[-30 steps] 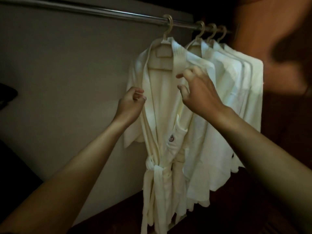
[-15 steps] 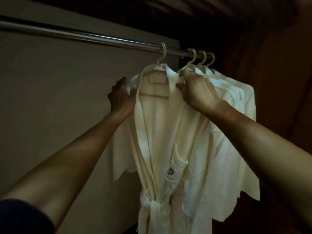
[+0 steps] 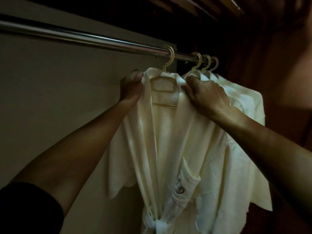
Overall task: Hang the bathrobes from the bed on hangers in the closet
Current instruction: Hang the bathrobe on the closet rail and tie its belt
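Note:
A cream bathrobe with a tied belt and a logo pocket hangs on a pale plastic hanger hooked over the metal closet rod. My left hand grips the robe's left shoulder at the collar. My right hand grips the right shoulder and collar, fingers curled into the cloth. Behind it, three more white bathrobes hang close together on their own hangers at the rod's right end.
A plain pale closet back wall fills the left. A dark wooden side panel stands at the right, close behind the hung robes. The rod's left stretch carries no hangers.
Both hands rose from the robe's lapels at chest height to its shoulders by the hanger. The view tilted up and came closer to the rod.

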Tool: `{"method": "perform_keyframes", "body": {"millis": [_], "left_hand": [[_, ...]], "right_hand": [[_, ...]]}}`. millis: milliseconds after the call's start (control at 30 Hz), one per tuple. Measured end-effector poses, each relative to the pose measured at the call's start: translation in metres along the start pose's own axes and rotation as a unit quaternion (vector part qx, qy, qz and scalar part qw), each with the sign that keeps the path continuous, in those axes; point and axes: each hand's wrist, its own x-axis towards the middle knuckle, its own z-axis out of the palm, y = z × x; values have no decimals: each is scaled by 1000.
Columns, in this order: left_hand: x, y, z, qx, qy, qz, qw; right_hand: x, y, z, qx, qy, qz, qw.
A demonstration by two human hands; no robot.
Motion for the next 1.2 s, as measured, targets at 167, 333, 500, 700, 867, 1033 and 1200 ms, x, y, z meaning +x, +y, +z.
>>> {"method": "perform_keyframes", "body": {"millis": [167, 333, 500, 700, 867, 1033, 1200], "left_hand": [[33, 28, 2, -2, -124, -84, 989], [12, -16, -5, -5, -171, -75, 982], [-42, -97, -4, -76, -99, -158, 979], [1, -132, -18, -17, -169, -153, 974], [-16, -70, 2, 94, 29, -81, 992], [-75, 33, 33, -67, -84, 151, 983], [-91, 59, 59, -28, -198, 165, 966]], "right_hand": [[11, 18, 6, 6, -1, 1, 1000], [6, 33, 12, 8, -16, 20, 1000], [10, 39, 10, 23, -16, 20, 999], [9, 42, 5, -10, 11, -13, 1000], [6, 43, 12, 23, 18, -23, 999], [4, 41, 3, 54, -20, 0, 998], [-14, 60, -21, 90, -128, 52, 986]]}}
